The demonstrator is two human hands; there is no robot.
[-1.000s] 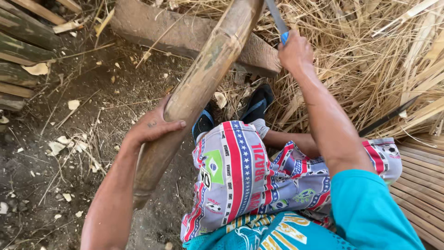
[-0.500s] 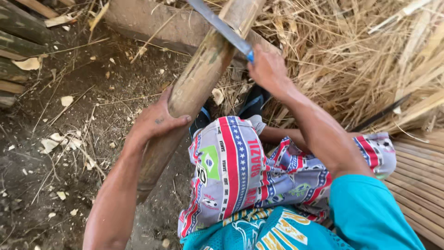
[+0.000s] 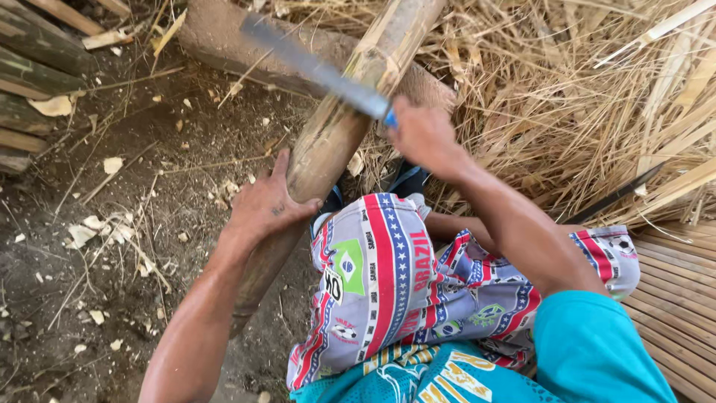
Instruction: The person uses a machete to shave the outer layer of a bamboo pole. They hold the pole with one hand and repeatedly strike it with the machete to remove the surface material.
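Note:
A thick bamboo pole (image 3: 350, 104) runs diagonally from the top centre down to the dirt near my legs. It rests across a brown log (image 3: 224, 45) at the top. My left hand (image 3: 268, 201) presses on the pole's middle, fingers spread over it. My right hand (image 3: 421, 134) grips the blue handle of a long machete (image 3: 313, 71). Its grey blade lies across the pole and points up-left, blurred by motion. My patterned shorts (image 3: 395, 283) and teal shirt fill the lower right.
Dry straw and bamboo strips (image 3: 597, 89) pile up at the right. Split bamboo slats (image 3: 679, 298) lie at the lower right. Dark bamboo poles (image 3: 30, 67) lie at the top left. Wood chips (image 3: 112, 164) litter the dirt ground on the left.
My right hand has swung the machete down from above the pole, and the blade now lies across it. My left hand has stayed on the pole.

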